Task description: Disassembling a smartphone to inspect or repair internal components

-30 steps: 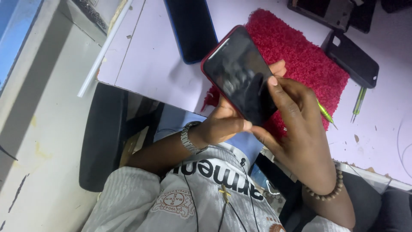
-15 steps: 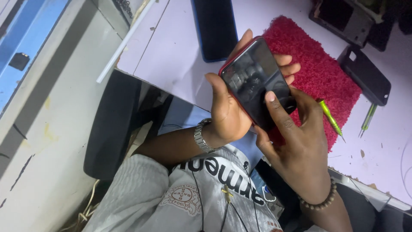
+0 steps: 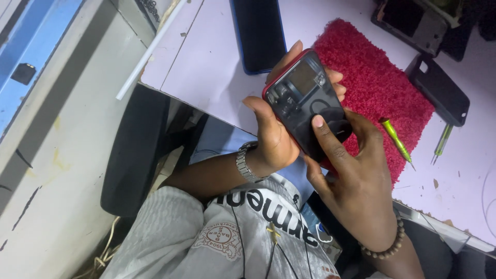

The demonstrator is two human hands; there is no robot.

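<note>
i see the left hand (image 3: 279,137) gripping a red-edged phone (image 3: 306,101) over the red mat (image 3: 382,98), fingers wrapped round it; right hand (image 3: 356,175) fingers pressed on its back.

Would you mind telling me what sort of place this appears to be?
Probably a phone repair bench: an opened red phone in both hands, a red work mat, a green screwdriver and other phones on the table.

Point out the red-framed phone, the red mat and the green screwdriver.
red-framed phone (image 3: 305,101), head view, middle of its dark face.
red mat (image 3: 382,98), head view, bare fuzzy middle.
green screwdriver (image 3: 395,138), head view, its handle.
</note>
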